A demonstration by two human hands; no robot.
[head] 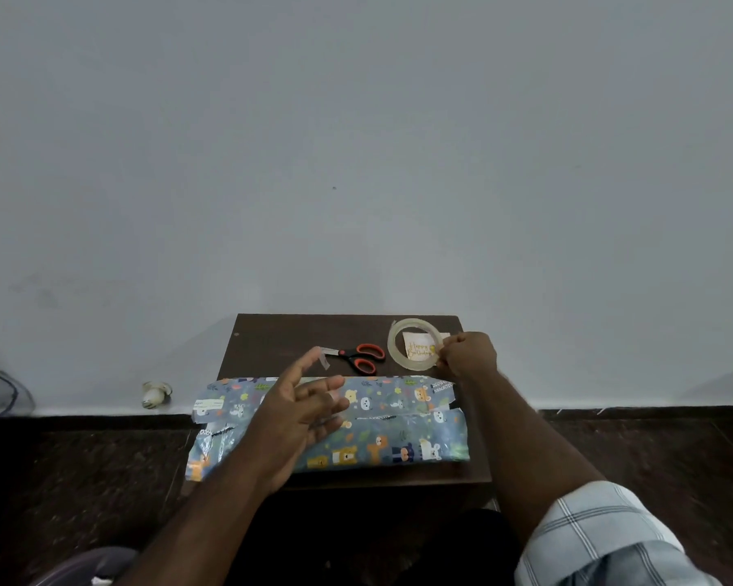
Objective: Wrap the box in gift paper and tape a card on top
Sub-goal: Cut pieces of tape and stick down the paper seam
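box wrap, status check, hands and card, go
Left hand open, tape strip stuck to a fingertip. Right hand grips tape roll. Box wrapped. Card behind roll, not yet on. Scissors idle.

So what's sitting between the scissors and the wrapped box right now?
Nothing: in the head view only bare dark table shows between the scissors and the wrapped box. The left hand hovers over the box nearby.
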